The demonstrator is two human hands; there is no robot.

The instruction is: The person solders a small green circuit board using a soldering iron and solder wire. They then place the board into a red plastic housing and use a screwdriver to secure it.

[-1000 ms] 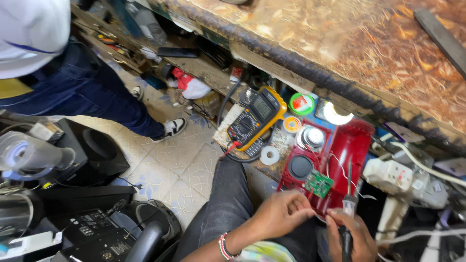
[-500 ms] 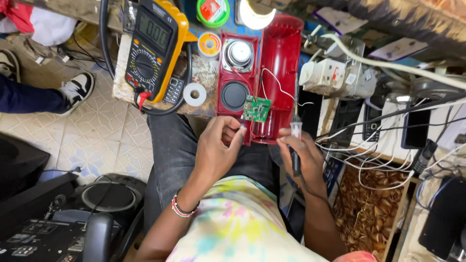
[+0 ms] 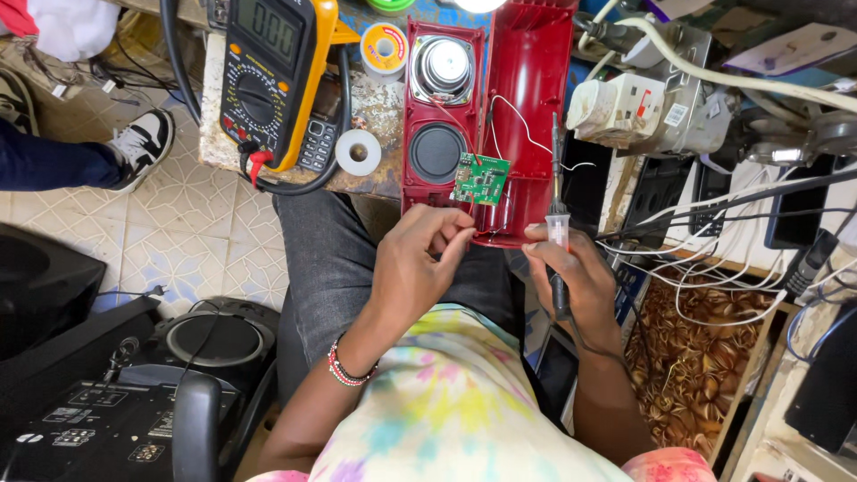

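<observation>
Below, tiled floor (image 3: 192, 236); cluttered bench (image 3: 375, 107).

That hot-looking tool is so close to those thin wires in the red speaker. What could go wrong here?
The soldering iron in the right hand points into the open red speaker case, so its tip might scorch the plastic or the thin white wire nearby. The left hand has its fingertips at the case edge just below the green circuit board, so a slip could burn them.

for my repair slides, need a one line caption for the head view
Right hand holds a soldering iron over an opened red speaker; left hand pinches wires below its green circuit board, beside a yellow multimeter.
</observation>
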